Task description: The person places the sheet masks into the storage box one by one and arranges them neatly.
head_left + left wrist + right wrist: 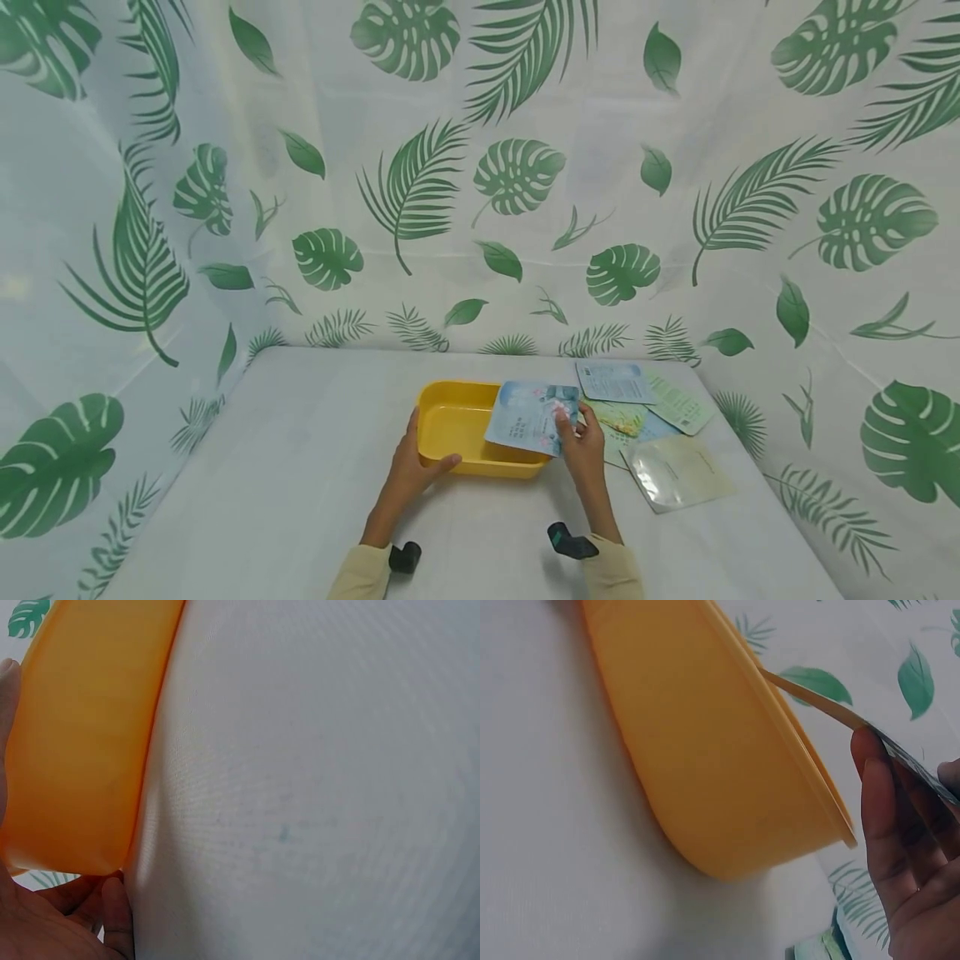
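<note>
Left hand (411, 468) curls round the near left corner of the yellow tub (487, 468); right hand (587, 443) pinches 1 blue packet (525, 417) over the tub's right side. More packets (678, 475) lie right of the tub.

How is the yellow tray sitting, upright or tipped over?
Upright: the yellow tray sits on the white table, open top facing up, its inner floor showing beside the blue packet.

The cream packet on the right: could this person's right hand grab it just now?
Probably not straight away: the right hand pinches a blue packet. Otherwise the way looks free; the cream packet lies nearby, with nothing seen on top.
</note>
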`<state>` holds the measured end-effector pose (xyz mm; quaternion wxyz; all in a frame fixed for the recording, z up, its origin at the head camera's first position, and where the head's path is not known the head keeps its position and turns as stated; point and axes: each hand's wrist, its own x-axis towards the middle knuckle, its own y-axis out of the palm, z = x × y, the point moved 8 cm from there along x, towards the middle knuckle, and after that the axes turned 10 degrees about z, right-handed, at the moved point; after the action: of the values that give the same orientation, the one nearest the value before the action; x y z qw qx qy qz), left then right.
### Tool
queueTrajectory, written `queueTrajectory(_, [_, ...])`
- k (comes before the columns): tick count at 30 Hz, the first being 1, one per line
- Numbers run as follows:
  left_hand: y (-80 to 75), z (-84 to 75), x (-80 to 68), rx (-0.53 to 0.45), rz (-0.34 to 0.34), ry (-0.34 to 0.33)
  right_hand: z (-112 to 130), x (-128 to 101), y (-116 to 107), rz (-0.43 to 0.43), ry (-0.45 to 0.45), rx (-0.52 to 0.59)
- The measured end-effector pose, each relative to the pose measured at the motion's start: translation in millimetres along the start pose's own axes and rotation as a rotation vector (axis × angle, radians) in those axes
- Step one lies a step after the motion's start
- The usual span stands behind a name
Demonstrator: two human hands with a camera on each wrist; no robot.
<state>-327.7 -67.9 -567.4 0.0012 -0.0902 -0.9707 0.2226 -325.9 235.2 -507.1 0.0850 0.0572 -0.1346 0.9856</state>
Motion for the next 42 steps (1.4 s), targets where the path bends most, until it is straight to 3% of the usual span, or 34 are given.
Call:
queueTrajectory(5, [0.1, -1.1, -1.0, -0.009, -0.006, -0.001, 5, 2, 15, 0.043, 0.008, -0.103])
queueTrajectory(20, [2.1, 2.5, -0.6, 0.001, -0.013, -0.020, 17, 5, 59, 0.250, -0.046, -0.241])
queueTrajectory(28, [1.1, 2.3, 1.1, -0.005, -0.017, -0.028, 13, 9, 66, 0.249, 0.022, -0.370])
queueTrajectory(42, [1.2, -0.5, -1.4, -0.031, -0.002, -0.028, 6, 9, 79, 0.247, 0.139, -0.779])
